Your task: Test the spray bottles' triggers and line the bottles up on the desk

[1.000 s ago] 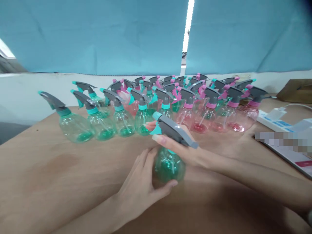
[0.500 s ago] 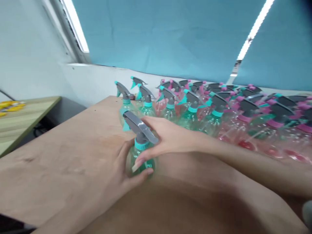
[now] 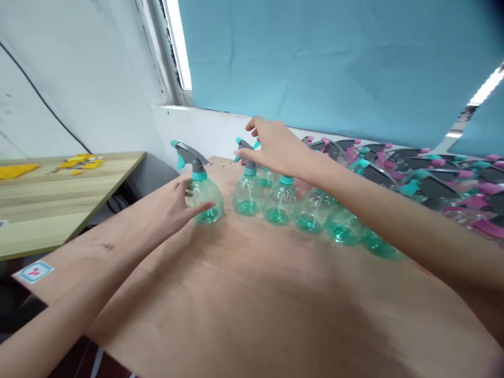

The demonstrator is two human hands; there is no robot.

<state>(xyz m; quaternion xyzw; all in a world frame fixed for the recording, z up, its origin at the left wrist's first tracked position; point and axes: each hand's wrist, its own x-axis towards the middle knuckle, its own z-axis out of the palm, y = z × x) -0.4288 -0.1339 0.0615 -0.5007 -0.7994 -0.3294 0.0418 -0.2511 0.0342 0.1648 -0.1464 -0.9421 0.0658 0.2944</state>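
Note:
My left hand (image 3: pixel 171 210) is wrapped round the lower body of a clear green spray bottle (image 3: pixel 208 190), which stands upright on the wooden table. Its grey trigger head has a turquoise nozzle and collar. My right hand (image 3: pixel 277 146) hovers over the row of similar bottles, fingers loosely bent and apart, holding nothing. Just below it, a second green spray bottle (image 3: pixel 248 193) stands at the left end of that row. The right hand and forearm cover several trigger heads.
Pink-trimmed and turquoise-trimmed spray bottles (image 3: pixel 433 181) crowd the right side of the wooden table (image 3: pixel 236 294). A blue sheet (image 3: pixel 334 63) hangs behind. At left, a lighter table (image 3: pixel 35 210) bears yellow pieces (image 3: pixel 81 161). A sticker (image 3: pixel 34 272) marks the near-left table edge.
The held bottle has moved away from me towards the row's left end. My right hand has left it and risen over the row. The camera view has turned left.

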